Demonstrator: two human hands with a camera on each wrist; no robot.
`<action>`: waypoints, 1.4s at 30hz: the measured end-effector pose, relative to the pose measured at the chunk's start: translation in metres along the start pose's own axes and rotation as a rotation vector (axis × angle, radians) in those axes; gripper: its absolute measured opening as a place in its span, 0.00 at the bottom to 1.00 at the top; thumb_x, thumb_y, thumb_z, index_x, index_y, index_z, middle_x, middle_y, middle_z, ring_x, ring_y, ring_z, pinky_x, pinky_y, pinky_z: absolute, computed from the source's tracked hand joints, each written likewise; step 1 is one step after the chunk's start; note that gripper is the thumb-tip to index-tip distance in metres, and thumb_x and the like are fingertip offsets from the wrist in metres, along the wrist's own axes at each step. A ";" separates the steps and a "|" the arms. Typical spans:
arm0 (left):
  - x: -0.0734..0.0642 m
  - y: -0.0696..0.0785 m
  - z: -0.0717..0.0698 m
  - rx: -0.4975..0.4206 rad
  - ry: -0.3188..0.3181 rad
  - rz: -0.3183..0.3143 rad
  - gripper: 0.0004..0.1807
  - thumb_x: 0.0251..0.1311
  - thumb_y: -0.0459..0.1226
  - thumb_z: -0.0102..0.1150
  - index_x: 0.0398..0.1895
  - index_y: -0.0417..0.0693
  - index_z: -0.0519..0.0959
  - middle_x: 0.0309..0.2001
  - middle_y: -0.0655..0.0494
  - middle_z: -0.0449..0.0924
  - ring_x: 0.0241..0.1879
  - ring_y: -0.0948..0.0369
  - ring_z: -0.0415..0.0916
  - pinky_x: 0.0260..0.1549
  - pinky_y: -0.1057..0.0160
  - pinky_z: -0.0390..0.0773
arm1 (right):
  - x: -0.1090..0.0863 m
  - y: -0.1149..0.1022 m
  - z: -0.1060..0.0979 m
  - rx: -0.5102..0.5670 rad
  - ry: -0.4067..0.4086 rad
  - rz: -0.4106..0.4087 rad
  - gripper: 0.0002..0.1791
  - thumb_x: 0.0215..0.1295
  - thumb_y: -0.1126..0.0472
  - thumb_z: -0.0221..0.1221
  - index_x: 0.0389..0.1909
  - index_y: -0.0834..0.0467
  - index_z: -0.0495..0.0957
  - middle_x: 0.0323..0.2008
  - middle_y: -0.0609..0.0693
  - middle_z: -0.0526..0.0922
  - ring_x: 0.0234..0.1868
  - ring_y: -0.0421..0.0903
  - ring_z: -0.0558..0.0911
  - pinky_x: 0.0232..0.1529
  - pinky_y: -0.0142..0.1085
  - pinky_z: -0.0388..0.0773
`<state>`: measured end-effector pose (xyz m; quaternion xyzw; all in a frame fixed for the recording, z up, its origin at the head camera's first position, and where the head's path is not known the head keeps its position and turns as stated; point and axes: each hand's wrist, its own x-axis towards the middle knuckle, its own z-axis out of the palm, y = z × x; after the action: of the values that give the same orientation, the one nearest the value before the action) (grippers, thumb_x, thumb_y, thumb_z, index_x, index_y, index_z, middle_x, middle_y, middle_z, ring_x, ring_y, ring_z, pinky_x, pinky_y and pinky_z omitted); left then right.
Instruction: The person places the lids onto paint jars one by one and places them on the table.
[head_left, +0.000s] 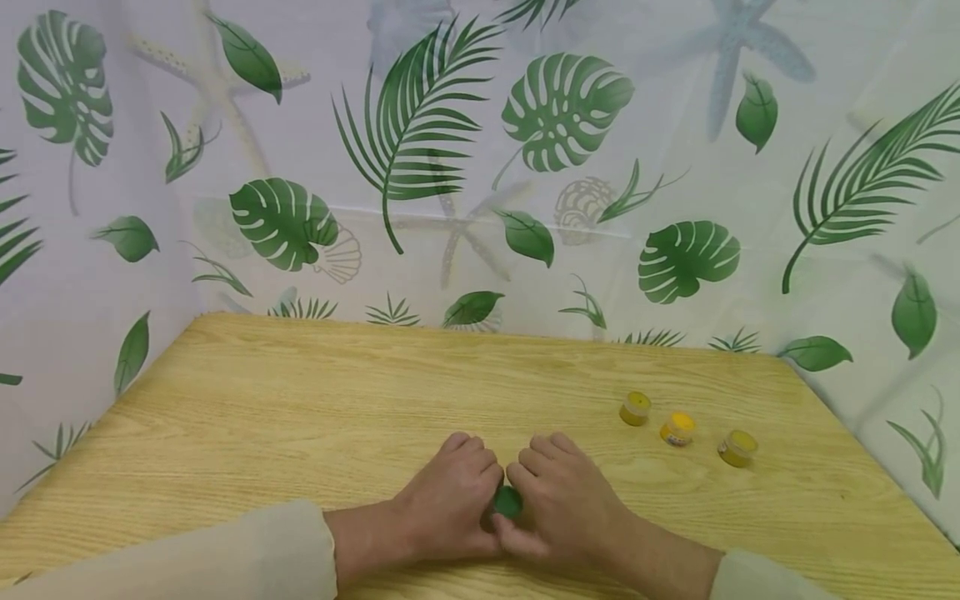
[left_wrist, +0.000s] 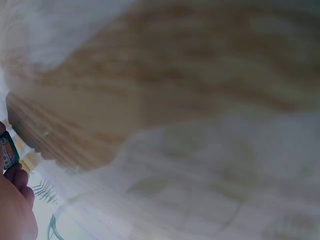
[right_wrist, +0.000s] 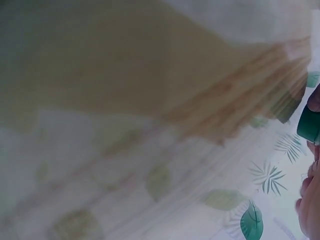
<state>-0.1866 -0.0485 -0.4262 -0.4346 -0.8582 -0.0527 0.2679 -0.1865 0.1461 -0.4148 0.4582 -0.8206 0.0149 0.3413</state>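
Between my two hands, low and central in the head view, is a small round green pot (head_left: 507, 502). My left hand (head_left: 453, 500) holds it from the left with curled fingers, and my right hand (head_left: 566, 504) grips it from the right, thumb at its near side. The hands cover most of the pot's sides. At the left edge of the left wrist view, the pot (left_wrist: 9, 151) shows a printed label beside my fingers (left_wrist: 21, 181). In the right wrist view, its plain green side (right_wrist: 308, 125) shows at the right edge.
Three small round pots stand on the wood-grain table (head_left: 300, 408) to the right: a dull yellow one (head_left: 635, 409), a brighter yellow one (head_left: 678, 428) and an olive-yellow one (head_left: 738, 448). A leaf-patterned cloth (head_left: 450, 242) hangs behind and along both sides.
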 end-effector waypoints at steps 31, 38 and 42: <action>0.003 -0.010 -0.008 -0.019 0.029 -0.035 0.20 0.47 0.58 0.66 0.23 0.55 0.73 0.24 0.66 0.68 0.27 0.66 0.61 0.42 0.65 0.68 | 0.010 0.005 -0.002 0.021 -0.002 -0.036 0.14 0.51 0.46 0.55 0.25 0.53 0.73 0.23 0.42 0.67 0.27 0.41 0.66 0.31 0.32 0.65; 0.002 -0.011 -0.005 -0.004 0.026 -0.024 0.22 0.46 0.60 0.67 0.22 0.55 0.73 0.23 0.67 0.67 0.26 0.67 0.60 0.41 0.66 0.68 | 0.009 0.004 0.000 0.017 0.005 -0.036 0.15 0.54 0.44 0.54 0.22 0.52 0.70 0.21 0.41 0.65 0.26 0.40 0.64 0.30 0.32 0.64; 0.002 -0.010 -0.005 -0.006 0.013 -0.020 0.22 0.46 0.61 0.67 0.21 0.56 0.73 0.22 0.67 0.67 0.26 0.67 0.59 0.41 0.66 0.67 | 0.008 0.004 0.002 0.038 0.019 -0.033 0.17 0.58 0.44 0.55 0.20 0.51 0.69 0.21 0.40 0.64 0.25 0.40 0.63 0.31 0.32 0.64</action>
<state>-0.1937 -0.0550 -0.4198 -0.4266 -0.8605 -0.0607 0.2717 -0.1929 0.1418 -0.4105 0.4777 -0.8094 0.0292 0.3404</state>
